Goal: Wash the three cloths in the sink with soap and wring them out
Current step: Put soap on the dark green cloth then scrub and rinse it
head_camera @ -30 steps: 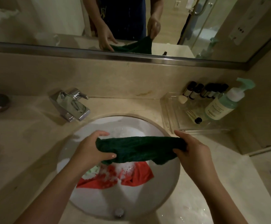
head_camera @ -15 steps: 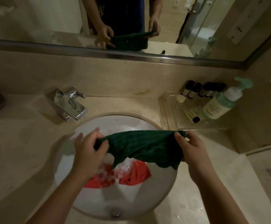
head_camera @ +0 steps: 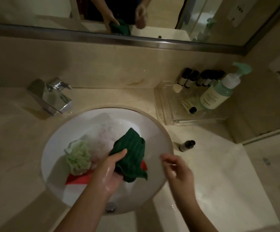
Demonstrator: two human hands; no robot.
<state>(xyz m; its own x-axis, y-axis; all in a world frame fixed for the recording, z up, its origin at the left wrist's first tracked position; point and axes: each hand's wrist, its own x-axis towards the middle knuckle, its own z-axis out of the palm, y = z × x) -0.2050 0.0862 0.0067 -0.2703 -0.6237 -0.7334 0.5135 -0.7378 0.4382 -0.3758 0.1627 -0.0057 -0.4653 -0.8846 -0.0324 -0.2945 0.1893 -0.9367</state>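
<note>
The left forearm reaches up from the lower edge toward the middle, wrist turned so the wet, shiny back of the left hand [head_camera: 112, 171] faces the camera. Its thumb lies stretched along the top of what it grips, the other fingers curled underneath — a closed, bunching hold. The right forearm comes in from the lower right. The right hand [head_camera: 177, 168] hovers with nothing in it, fingers loosely spread and slightly bent — blurred, so finer detail is unclear.

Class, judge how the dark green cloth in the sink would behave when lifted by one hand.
The dark green cloth is probably floppy: it bunches and droops from the left hand. Likely heavy and dripping, since suds sit in the sink. Possibly slippery; that hand glistens wet.
</note>
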